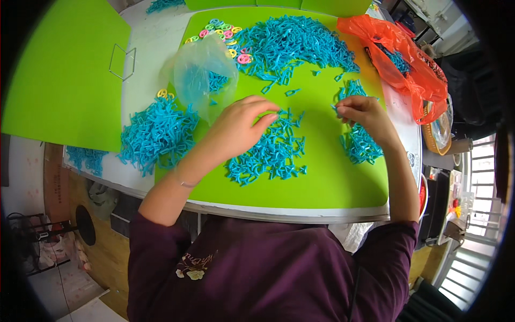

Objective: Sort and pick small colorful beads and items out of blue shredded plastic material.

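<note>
My left hand [248,124] hovers over the upper left of a loose pile of small blue plastic pieces [271,155] in the middle of the green board [332,188]. Its thumb and fingertips come close together in a pinch; whatever lies between them is too small to make out. My right hand [366,114] is closed in a pinch above a narrower pile of the same pieces [360,146] at the right. A small bit of blue plastic [335,108] shows at its fingertips. Some single pieces look forked or looped at one end.
Beyond lies a large blue heap [300,45], beside colourful rings [220,31] and a clear plastic bag [201,80]. Another blue heap [158,134] is at the left, near a raised green panel [70,75]. A red plastic bag [424,88] sits at the far right.
</note>
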Demonstrator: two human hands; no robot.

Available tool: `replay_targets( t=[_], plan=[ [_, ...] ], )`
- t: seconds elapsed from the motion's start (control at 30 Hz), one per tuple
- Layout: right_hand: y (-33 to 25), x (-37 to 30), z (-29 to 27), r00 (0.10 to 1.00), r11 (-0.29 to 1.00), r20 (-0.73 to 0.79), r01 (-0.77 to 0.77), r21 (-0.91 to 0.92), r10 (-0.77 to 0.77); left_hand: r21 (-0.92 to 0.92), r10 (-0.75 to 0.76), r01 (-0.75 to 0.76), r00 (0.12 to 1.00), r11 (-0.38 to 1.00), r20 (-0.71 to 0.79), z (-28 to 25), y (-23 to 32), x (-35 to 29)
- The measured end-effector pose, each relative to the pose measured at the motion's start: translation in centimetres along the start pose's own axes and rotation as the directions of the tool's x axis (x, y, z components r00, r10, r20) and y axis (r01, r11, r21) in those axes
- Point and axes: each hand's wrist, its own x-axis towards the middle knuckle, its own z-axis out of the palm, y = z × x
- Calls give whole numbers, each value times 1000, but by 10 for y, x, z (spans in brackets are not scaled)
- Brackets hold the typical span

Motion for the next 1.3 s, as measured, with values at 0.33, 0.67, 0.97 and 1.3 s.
replay_targets(
  t=[0.33, 0.67, 0.97, 1.3],
  plan=[
    [-5, 31, 39, 686, 507, 59, 590, -628, -725, 190, 334, -411, 880, 891, 338, 53, -3, 10],
    [3, 20, 2, 787, 225, 220, 411, -883, -576, -6, 246, -251, 944, 968, 218, 16, -17, -1],
    [4, 68, 69, 604, 176, 390, 669, -722, -695, 485, 288, -187, 947, 854, -143, 37, -45, 28],
    [-1, 29, 34, 580, 287, 124, 564, -774, -805, 417, 240, -220, 971, 882, 6, 67, -10, 46]
  ],
)
